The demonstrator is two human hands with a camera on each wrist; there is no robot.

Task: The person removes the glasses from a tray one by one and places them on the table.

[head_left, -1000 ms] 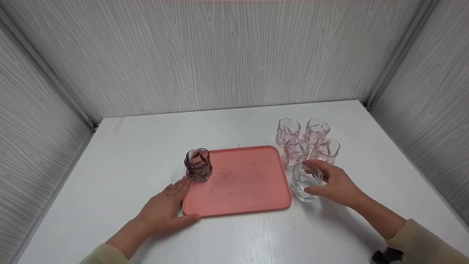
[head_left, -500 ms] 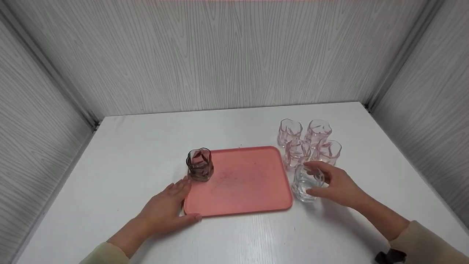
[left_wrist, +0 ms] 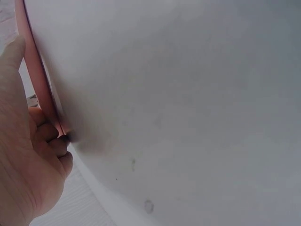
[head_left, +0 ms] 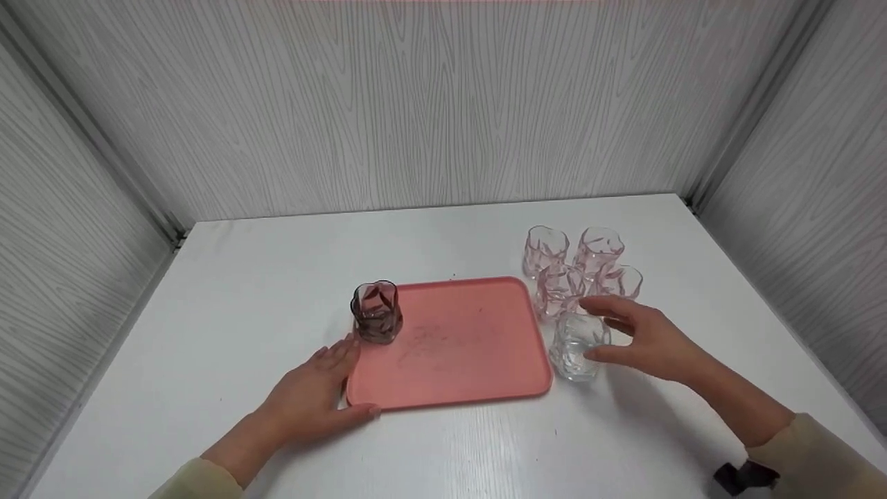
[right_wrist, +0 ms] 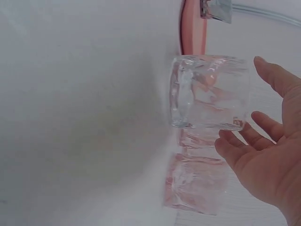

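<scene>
My left hand (head_left: 313, 400) rests at the near left corner of a pink tray (head_left: 478, 346), its fingers along the left rim and thumb by the front rim. In the left wrist view, the thumb lies against the tray's edge (left_wrist: 40, 80). A dark smoky glass (head_left: 377, 315) stands upright on the tray's left side, just beyond those fingertips. To the right of the tray, a clear glass (head_left: 579, 350) stands upright on the table. My right hand (head_left: 648, 339) surrounds its rim loosely, thumb and fingers spread; the right wrist view shows gaps between them and the glass (right_wrist: 211, 94).
Several pale pink glasses stand close together behind the clear one, including a far left one (head_left: 545, 251) and a far right one (head_left: 599, 251). The white table (head_left: 291, 256) is enclosed by wood-grain panels (head_left: 429, 104) at the back and sides.
My right hand has loosened from the clear glass, its fingers spreading and drawing slightly right. The glass stays in place. My left hand, the tray and the dark glass have not visibly moved.
</scene>
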